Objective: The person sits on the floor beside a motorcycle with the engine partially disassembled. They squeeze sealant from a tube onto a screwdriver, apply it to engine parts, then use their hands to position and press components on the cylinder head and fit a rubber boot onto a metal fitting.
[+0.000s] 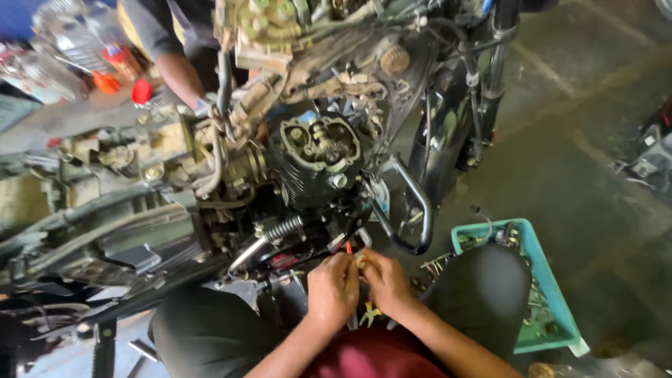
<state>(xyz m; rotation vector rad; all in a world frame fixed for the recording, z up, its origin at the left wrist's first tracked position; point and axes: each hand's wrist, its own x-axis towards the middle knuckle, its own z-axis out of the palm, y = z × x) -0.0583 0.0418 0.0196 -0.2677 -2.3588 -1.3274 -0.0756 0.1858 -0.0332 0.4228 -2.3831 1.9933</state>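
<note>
Head view looked down, left hand (332,288) and right hand (387,281) pinched shut on a small part (360,262) between the knees, teal tray (553,294) beside on grey floor (581,175), motorbike engine (318,157) just beyond, another person's arm (178,73) far back.

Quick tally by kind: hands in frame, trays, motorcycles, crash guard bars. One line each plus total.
Wearer's hands: 2, left hand and right hand, together on a small part too blurred to identify
Co-worker's arm: 1, hand hidden behind the engine
Teal tray: 1
Motorcycle: 1
Black guard bar: 1
Total: 6
</note>
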